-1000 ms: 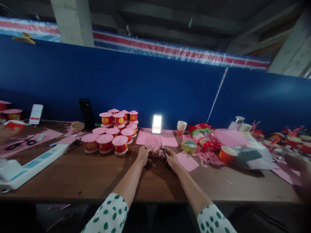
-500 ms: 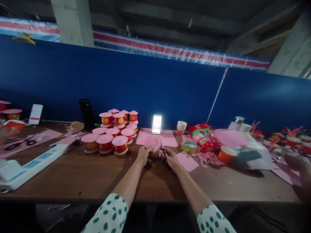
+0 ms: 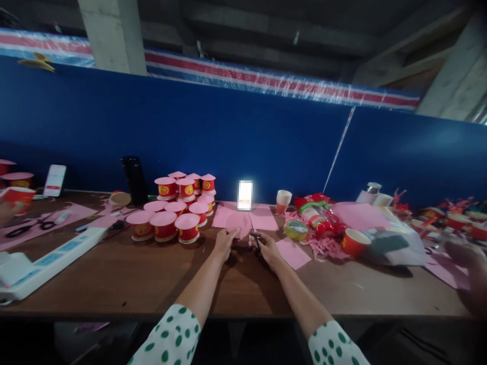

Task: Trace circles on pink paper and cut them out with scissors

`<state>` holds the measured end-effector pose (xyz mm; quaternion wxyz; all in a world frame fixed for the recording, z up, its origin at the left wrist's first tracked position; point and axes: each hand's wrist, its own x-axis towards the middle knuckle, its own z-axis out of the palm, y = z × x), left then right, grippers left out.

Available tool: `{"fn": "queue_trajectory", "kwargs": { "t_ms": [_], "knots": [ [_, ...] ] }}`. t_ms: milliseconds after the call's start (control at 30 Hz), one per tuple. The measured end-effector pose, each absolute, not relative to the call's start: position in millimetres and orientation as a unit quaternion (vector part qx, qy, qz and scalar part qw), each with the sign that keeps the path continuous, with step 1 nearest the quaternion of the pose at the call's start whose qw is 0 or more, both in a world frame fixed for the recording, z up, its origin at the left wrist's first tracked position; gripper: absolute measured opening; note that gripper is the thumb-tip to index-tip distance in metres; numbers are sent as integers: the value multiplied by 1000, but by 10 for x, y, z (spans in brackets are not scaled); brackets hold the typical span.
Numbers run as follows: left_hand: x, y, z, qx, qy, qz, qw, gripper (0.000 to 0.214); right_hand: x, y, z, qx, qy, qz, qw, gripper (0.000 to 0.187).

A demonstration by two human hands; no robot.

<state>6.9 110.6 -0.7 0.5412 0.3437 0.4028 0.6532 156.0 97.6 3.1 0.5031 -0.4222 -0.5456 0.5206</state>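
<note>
My left hand pinches the lower left edge of a round pink paper disc, held just above the table. In my right hand is a pair of dark-handled scissors, its blades pointing away from me along the disc's right edge. Whether the blades are apart is too small to tell. Behind the disc lie pink paper sheets. Another pink sheet rests right of my right hand. Several red paper cups with pink paper tops are grouped and stacked to the left.
A lit phone stands at the back. On the right are a paper cup, a tape roll, pink scraps and a red cup. A power strip lies left. Other people's hands show at both sides.
Almost nothing differs. The view shifts very slightly, and both hands keep their hold on the disc and the scissors.
</note>
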Motion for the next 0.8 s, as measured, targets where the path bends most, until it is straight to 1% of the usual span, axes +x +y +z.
{"fn": "queue_trajectory", "kwargs": {
  "t_ms": [367, 800],
  "knots": [
    [82, 1062, 69, 335, 423, 655, 529, 36, 1552, 968, 44, -424, -542, 522, 503, 44],
    [57, 1132, -42, 369, 412, 655, 515, 38, 1571, 1033, -61, -410, -556, 517, 505, 45]
  ]
}}
